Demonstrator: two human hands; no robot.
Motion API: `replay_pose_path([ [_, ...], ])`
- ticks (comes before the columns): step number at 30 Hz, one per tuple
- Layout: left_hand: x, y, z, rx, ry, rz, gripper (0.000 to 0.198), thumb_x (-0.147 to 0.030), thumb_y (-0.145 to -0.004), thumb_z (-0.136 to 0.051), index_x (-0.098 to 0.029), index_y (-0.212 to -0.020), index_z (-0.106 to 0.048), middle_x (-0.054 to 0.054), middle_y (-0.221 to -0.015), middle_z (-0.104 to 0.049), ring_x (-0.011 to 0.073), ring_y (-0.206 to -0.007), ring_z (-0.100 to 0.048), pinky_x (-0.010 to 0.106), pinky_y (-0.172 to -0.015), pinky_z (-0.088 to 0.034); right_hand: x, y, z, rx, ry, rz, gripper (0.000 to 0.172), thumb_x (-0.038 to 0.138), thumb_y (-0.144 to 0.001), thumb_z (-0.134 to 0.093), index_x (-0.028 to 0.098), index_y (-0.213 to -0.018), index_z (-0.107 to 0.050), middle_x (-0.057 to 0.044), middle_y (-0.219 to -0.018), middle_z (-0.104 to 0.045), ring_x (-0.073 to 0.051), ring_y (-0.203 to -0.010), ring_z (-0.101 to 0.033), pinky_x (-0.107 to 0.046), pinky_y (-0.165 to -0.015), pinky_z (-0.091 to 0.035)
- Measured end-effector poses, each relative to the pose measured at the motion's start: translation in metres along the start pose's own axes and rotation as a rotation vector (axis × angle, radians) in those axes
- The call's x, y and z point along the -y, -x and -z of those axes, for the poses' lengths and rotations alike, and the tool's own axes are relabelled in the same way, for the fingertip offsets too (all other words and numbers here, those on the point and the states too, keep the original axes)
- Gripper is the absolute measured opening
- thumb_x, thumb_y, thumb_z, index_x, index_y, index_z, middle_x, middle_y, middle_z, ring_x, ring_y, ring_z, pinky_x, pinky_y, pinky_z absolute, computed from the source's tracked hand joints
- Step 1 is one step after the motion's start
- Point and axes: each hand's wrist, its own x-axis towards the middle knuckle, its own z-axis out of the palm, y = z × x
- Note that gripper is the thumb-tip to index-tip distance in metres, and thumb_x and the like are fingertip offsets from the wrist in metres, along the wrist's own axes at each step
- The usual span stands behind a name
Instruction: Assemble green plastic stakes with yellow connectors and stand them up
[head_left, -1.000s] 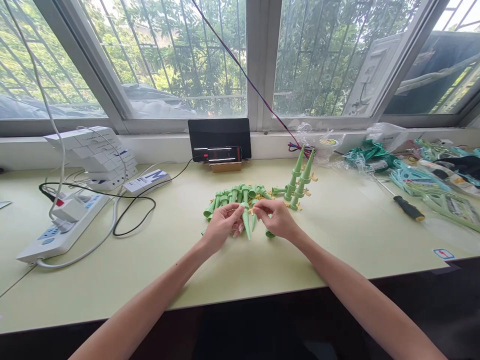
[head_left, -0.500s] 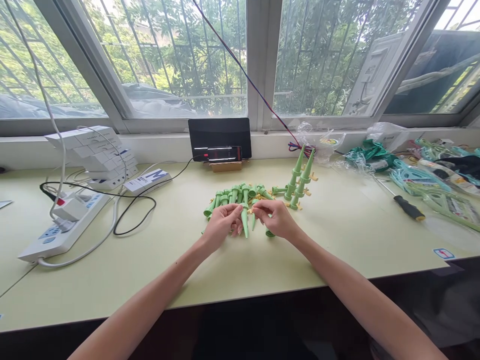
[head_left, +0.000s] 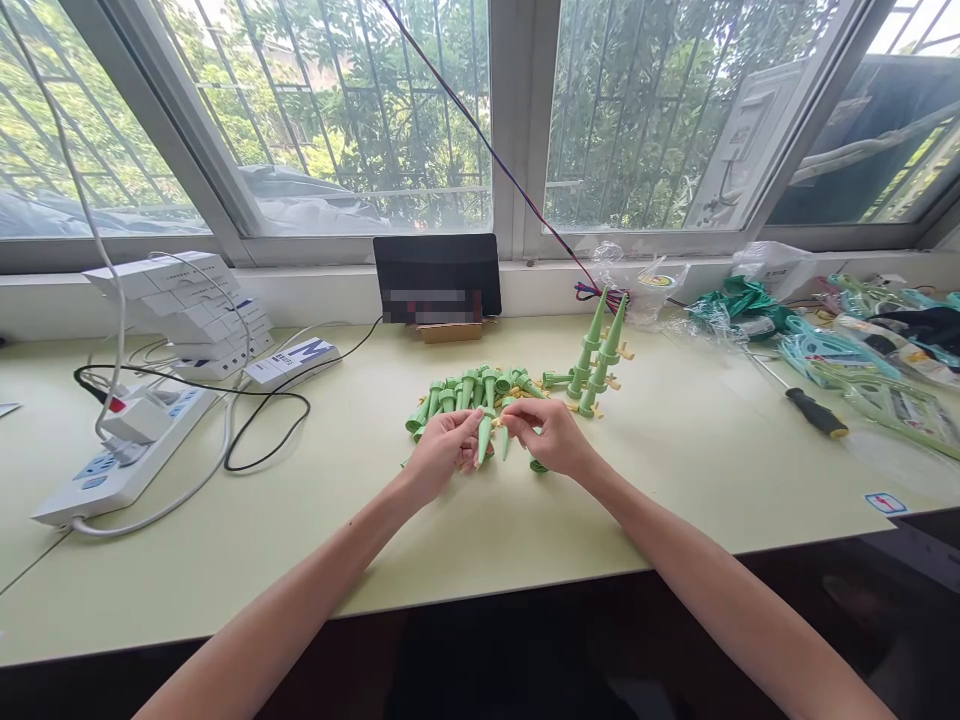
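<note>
My left hand [head_left: 441, 458] and my right hand [head_left: 546, 436] meet over the middle of the pale green table [head_left: 375, 520], fingers pinched together on one green plastic spike [head_left: 485, 432] that points down toward me. Something small and yellowish shows between my right fingertips. Just beyond my hands lies a heap of several loose green spikes [head_left: 465, 390] with small yellow bits among them. To its right a bundle of assembled green spikes [head_left: 596, 355] leans upward. A green ring piece [head_left: 537, 465] rests under my right hand.
A dark tablet [head_left: 437, 277] stands at the window sill. At left are a power strip [head_left: 112, 450] with black and white cables and a stack of white boxes [head_left: 187, 305]. A screwdriver [head_left: 814, 412] and plastic bags of green parts [head_left: 862, 360] lie at right.
The green spike between my hands has tilted and shifted slightly left and up; my hands have drawn a little closer together. The heap and bundle have not moved.
</note>
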Motion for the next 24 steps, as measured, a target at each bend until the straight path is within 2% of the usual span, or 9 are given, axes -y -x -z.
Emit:
replay_pose_path([
  [24, -0.005, 0.0014, -0.0047, -0.044, 0.039, 0.061, 0.038, -0.049, -0.081, -0.068, -0.012, -0.077, -0.064, 0.004, -0.06, -0.063, 0.0047, -0.041, -0.043, 0.017, -0.036, -0.026, 0.0018, -0.0009, 0.0005, 0.007, -0.025, -0.023, 0.021, 0.031, -0.091, -0.055, 0.016, -0.078, -0.063, -0.001, -0.064, -0.059, -0.011, -0.053, -0.046, -0.023, -0.051, -0.041],
])
